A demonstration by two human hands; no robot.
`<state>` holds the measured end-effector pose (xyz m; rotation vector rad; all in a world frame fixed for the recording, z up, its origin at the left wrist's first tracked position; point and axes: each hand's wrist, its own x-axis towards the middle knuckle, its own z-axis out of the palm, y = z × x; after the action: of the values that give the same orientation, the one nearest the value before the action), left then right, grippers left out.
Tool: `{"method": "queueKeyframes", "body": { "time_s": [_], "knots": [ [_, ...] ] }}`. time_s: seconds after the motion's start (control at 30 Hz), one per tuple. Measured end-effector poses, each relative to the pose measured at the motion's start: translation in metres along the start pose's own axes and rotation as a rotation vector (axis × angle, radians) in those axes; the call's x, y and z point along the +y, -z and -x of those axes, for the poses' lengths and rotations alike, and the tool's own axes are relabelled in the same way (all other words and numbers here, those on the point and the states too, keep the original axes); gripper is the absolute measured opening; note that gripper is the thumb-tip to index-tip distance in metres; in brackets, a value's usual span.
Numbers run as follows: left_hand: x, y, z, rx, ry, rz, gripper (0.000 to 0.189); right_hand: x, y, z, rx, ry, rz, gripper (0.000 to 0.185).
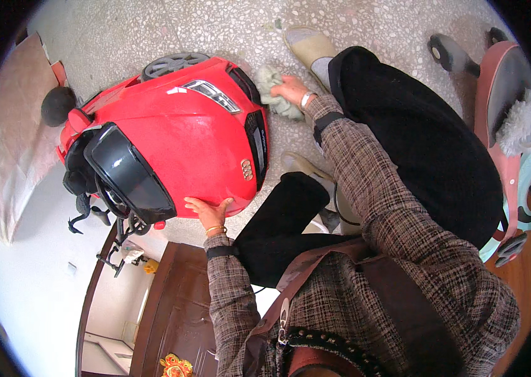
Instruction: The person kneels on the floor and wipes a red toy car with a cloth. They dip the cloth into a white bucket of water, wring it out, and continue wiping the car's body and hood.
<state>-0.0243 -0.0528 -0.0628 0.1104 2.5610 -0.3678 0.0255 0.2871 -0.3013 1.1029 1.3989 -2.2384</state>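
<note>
A red ride-on toy car (185,146) with Audi rings on its nose stands on the floor in front of me. My left hand (210,214) rests on the side edge of its bonnet, fingers spread, holding nothing. Bunched in my right hand (291,89) is a pale grey-green cloth (269,82), held beside the front bumper near the headlight (213,95). Whether the cloth touches the bumper is hard to tell. The dark windscreen (129,172) and a grey-spoked front wheel (176,65) face away from my body.
Speckled terrazzo floor (228,28) surrounds the car. On the right is a pink and turquoise wheeled child's item (496,94) with a fluffy white piece (522,122) on it. A dark ball (58,106) lies behind the car. A brown door (185,292) stands to the left.
</note>
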Motion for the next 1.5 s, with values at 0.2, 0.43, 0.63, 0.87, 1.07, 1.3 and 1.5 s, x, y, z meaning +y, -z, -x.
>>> {"method": "queueKeyframes", "body": {
  "time_s": [0.2,0.43,0.63,0.87,1.07,1.3,1.5],
  "knots": [
    [-0.002,0.0,-0.003,-0.002,0.006,0.003,0.145,-0.02,-0.014,0.004,-0.167,0.006,0.461,0.05],
    [-0.006,-0.003,-0.003,0.021,-0.025,-0.004,0.144,-0.003,-0.017,0.015,0.115,-0.014,0.359,0.043],
    [-0.002,-0.001,-0.003,0.025,-0.001,0.01,0.145,0.001,-0.075,0.06,0.38,0.124,0.18,0.046],
    [0.009,0.006,0.0,0.038,0.075,0.057,0.145,-0.024,-0.09,0.107,0.322,0.127,-0.047,0.042],
    [0.008,0.004,0.003,0.078,0.031,0.056,0.144,-0.022,-0.095,0.095,0.427,0.194,0.181,0.033],
    [0.013,0.006,0.001,0.043,0.097,0.006,0.144,-0.02,-0.087,0.095,0.359,0.129,0.338,0.034],
    [0.011,0.003,0.002,0.096,0.032,0.007,0.145,-0.029,-0.093,0.088,0.397,0.096,0.399,0.035]
  ]
}}
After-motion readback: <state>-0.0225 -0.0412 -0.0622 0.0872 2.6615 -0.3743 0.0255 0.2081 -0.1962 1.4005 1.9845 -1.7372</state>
